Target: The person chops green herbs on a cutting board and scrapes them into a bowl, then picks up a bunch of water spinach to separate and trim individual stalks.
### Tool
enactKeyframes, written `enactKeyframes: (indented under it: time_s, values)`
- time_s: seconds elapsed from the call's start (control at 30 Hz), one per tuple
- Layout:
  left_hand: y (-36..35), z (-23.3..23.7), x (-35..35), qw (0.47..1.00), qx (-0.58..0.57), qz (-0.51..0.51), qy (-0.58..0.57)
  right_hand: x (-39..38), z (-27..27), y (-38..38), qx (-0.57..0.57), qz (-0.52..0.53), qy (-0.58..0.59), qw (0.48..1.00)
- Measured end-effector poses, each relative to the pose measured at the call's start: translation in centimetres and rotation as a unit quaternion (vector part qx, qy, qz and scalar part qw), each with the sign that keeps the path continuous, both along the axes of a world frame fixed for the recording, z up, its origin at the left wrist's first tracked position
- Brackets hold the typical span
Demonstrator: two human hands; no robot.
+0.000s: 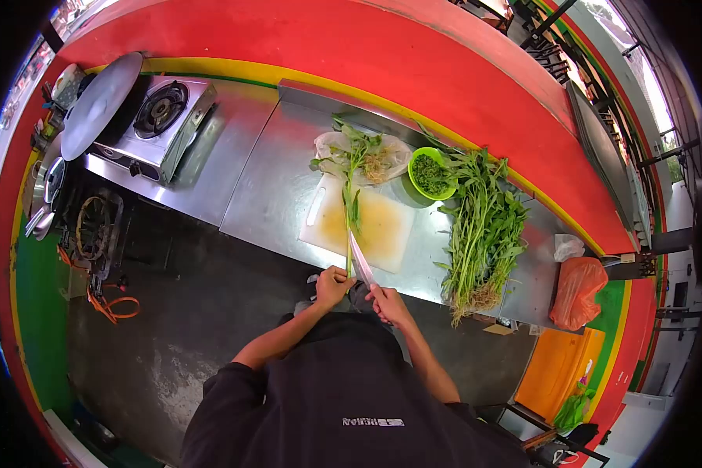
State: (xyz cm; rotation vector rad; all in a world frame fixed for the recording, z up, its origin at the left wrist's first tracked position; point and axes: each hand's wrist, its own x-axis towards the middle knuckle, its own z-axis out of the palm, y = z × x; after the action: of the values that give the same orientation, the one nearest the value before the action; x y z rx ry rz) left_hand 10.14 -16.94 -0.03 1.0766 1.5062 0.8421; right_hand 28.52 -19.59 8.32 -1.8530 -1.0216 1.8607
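Note:
My left hand (334, 287) is closed around the lower stems of a leafy green bunch (353, 206), which lies across a white cutting board (391, 226) at the counter's front edge. My right hand (387, 303) grips the handle of a knife (360, 260). The blade points away from me and rests against or very near the stems, just right of them. Behind the board is a clear plastic bag (394, 158) with roots and leaves on it. A green bowl (431, 175) of chopped greens stands to the right of the bag.
A large pile of leafy stems with roots (485, 226) covers the counter (257, 183) at right. Farther right hangs an orange plastic bag (579, 292). A gas stove (157, 125) with a big lid (101, 105) stands at left. A red wall (413, 70) runs behind.

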Motion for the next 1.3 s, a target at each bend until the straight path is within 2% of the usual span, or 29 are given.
enactKeyframes:
  time_s: [0.13, 0.2, 0.57, 0.97, 1.13, 1.3]
  values:
    - [0.2, -0.1, 0.0, 1.0, -0.022, 0.001, 0.006, -0.4, -0.1, 0.0, -0.01, -0.017, 0.022, 1.0]
    - [0.0, -0.1, -0.2, 0.999, 0.012, 0.008, 0.029, -0.2, -0.1, 0.1, -0.012, -0.016, 0.021, 1.0]
    - [0.3, 0.3, -0.2, 0.999, 0.003, 0.005, 0.036, 0.4, 0.2, 0.4, -0.02, -0.024, 0.02, 0.999]
    - [0.2, 0.1, 0.1, 0.999, 0.013, 0.004, 0.048, 0.5, -0.4, 0.5, -0.012, 0.006, 0.011, 1.0]
    - [0.2, 0.4, 0.0, 0.999, -0.002, -0.002, 0.052, 0.1, -1.1, 0.2, -0.001, 0.023, -0.045, 0.999]
    - [0.2, 0.0, 0.2, 0.999, -0.002, 0.0, -0.047, -0.2, -1.8, -0.1, 0.037, 0.046, -0.081, 0.995]
